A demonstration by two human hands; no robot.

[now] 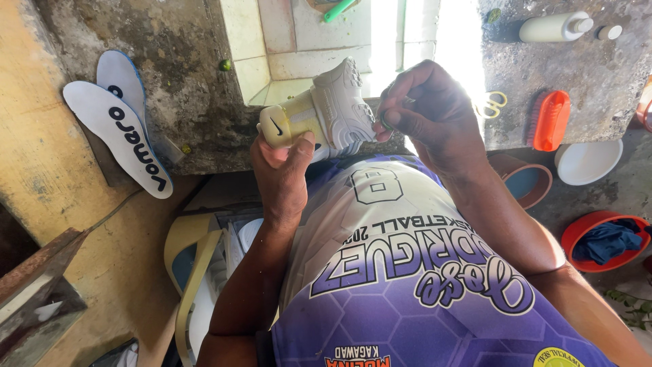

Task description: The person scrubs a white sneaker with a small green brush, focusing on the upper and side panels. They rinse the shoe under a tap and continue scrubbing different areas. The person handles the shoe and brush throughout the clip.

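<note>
**Sneaker held up at the counter, insoles already out**

The white sneaker [333, 109] is up in the air in front of the person's chest, right at the edge of the rough concrete counter [598, 75], not resting on anything. The left hand [282, 173] has its grip wrapped around the yellowed end of the shoe, thumb pressed on top, so it's holding it firmly. The right hand [424, 112] is pinched narrow on something small and dark at the shoe's other end; I can't tell what it is, too much glare from the bright opening behind.

How far along? My guess is somewhere in the middle. The two white insoles [122, 126] are already out and leaning against the wall on the left, well apart from the shoe. An orange scrub brush [550, 119], yellow-handled scissors [492, 103] and a white bottle [553, 27] lie on the counter untouched. The yellowing on the shoe is still there, so plenty looks left to do.

Orientation: the shoe's long axis runs roughly left to right across the view, tilted a bit, with the right-hand end higher. The yellowed end points left toward the left hand, the white end toward the right hand.
</note>
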